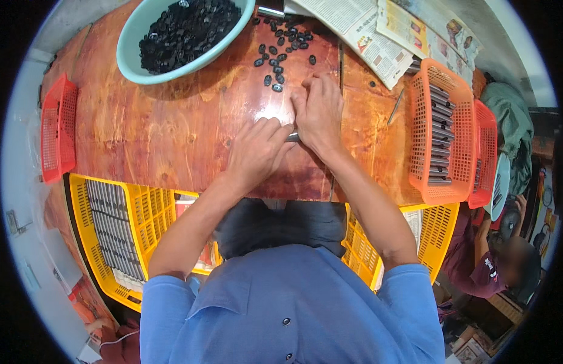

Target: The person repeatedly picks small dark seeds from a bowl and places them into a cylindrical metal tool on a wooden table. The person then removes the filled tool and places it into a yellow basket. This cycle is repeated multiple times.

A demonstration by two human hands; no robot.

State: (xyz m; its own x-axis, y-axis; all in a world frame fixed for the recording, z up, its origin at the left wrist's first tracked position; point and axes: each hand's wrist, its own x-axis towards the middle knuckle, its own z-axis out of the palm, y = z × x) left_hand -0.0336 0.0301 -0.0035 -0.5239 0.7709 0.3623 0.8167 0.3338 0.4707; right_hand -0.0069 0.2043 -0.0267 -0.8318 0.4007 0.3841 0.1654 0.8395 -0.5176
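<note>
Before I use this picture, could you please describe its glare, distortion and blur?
Head view: glare whitens the table just beyond the left hand; head view: fisheye distortion bends edges toward the black rim; head view, right: a co-worker's head is blurred.

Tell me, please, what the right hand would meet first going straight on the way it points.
Probably the lone black oval piece on the wooden table, just beyond the right hand; depth is unclear, so the hand might pass above it.
</note>
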